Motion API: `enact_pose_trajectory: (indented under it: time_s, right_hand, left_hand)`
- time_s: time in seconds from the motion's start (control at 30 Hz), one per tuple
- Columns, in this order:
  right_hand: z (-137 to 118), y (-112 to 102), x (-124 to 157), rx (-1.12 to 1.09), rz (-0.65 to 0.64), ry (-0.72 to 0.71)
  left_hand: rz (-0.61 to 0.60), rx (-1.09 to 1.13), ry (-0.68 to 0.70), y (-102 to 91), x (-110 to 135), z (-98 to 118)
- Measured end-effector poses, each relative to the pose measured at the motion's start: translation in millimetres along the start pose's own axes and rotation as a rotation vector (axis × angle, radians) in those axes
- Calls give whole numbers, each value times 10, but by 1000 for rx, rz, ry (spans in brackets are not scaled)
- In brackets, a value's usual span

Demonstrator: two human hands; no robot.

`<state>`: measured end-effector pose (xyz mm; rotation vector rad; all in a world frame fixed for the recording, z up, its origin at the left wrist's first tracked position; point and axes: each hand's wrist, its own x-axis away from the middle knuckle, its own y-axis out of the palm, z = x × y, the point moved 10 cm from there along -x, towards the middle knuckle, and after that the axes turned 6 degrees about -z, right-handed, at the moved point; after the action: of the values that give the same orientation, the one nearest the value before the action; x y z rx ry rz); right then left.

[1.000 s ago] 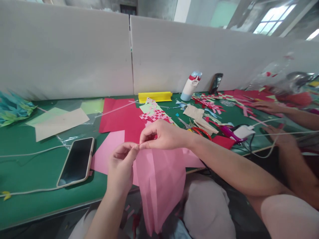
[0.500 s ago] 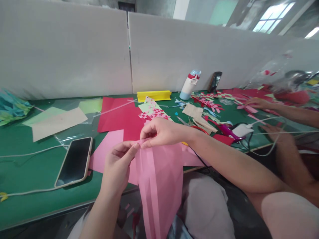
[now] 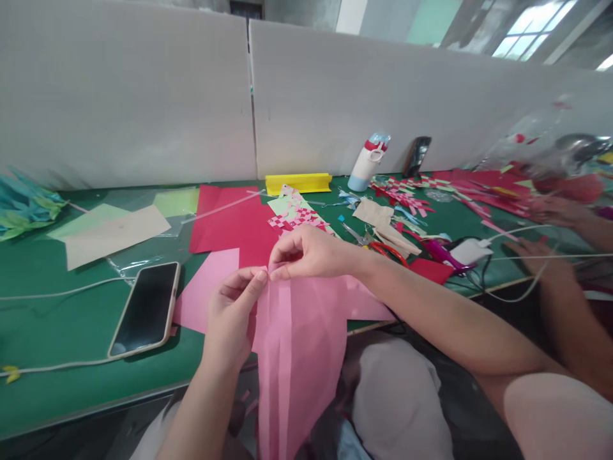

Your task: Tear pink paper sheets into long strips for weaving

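Observation:
A large sheet of pink paper [image 3: 311, 338] with lengthwise creases hangs from my fingers over the table's front edge, down towards my lap. My left hand [image 3: 234, 306] pinches its top edge between thumb and forefinger. Right beside it, my right hand [image 3: 311, 255] pinches the same edge, the fingertips of both hands nearly touching. Behind them lie a flat pink sheet [image 3: 205, 294] and red paper [image 3: 230, 223]. A woven strip of pink, red and pale green paper [image 3: 297, 214] sits just beyond my right hand.
A phone [image 3: 146, 310] lies at left by a white cable. Orange-handled scissors [image 3: 385, 251], a hot glue gun [image 3: 438, 252] and a white adapter [image 3: 472, 250] are at right. A bottle [image 3: 366, 163] stands near the partition [image 3: 335, 96]. Another person's hands [image 3: 546, 255] work at far right.
The lower part of the pink paper has swung slightly left while both hands keep their pinch. At far right, the other person's upper hand has moved right. The view has shifted slightly.

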<state>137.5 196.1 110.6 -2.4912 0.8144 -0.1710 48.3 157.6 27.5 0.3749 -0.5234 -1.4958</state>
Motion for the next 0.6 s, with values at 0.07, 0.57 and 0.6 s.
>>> enact_pose_trajectory:
  time_s: [0.07, 0.57, 0.6]
  right_hand:
    - [12, -5, 2, 16, -13, 21]
    - [63, 24, -7, -46, -47, 23]
    - [64, 22, -7, -52, -46, 20]
  left_hand:
    - [-15, -29, -6, -21, -15, 2]
    - [-40, 32, -28, 12, -30, -42]
    - [-33, 45, -38, 17, -24, -53]
